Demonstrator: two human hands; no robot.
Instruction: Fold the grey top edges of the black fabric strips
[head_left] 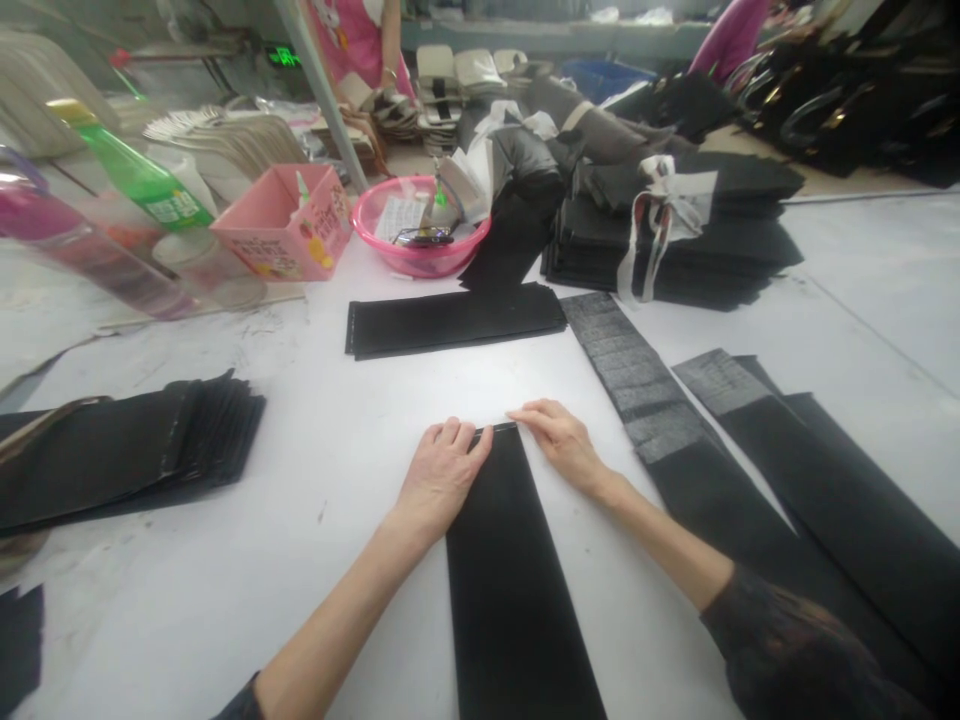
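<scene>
A long black strip (514,590) lies on the white table (360,620) and runs from its far end down to the bottom edge of the view. My left hand (448,470) rests on the far left part of the strip, its fingers bent over the far edge; whether they pinch it cannot be told. At the strip's far right corner my right hand (559,440) has thumb and forefinger pressed together on something thin and pale, too small to name. A thin light line shows along the strip's far edge.
Black strips lie beyond (457,320) and on the right (832,480). A black stack (97,450) is at left. Behind are a pink basin (420,262), pink box (281,225), green bottle (139,170) and tied black bundle (675,240). A person in pink (352,40) stands farther back.
</scene>
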